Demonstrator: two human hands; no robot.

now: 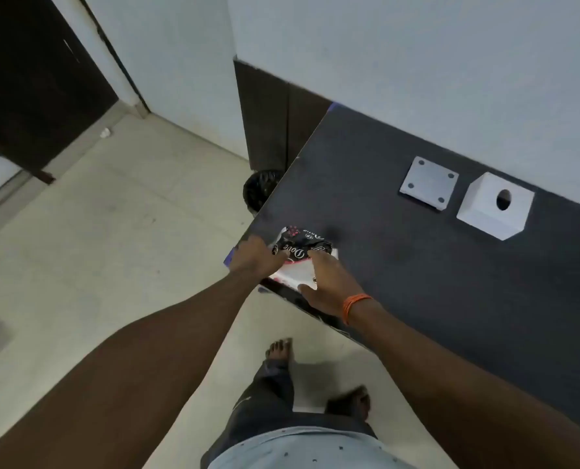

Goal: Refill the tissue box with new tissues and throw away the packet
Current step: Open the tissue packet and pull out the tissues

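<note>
A black and white tissue packet (300, 247) lies at the near left corner of the dark table (451, 282). My left hand (256, 257) grips its left side and my right hand (329, 282) grips its right side; white tissues (293, 274) show between them. A white tissue box (495, 206) with a round hole stands at the back right, apart from its flat white base plate (429, 182), which lies to its left.
A bin with a black liner (260, 191) stands on the floor just left of the table's edge. White walls run behind the table. A dark door (28, 79) is at the far left. My bare feet stand on the tiled floor (112, 248).
</note>
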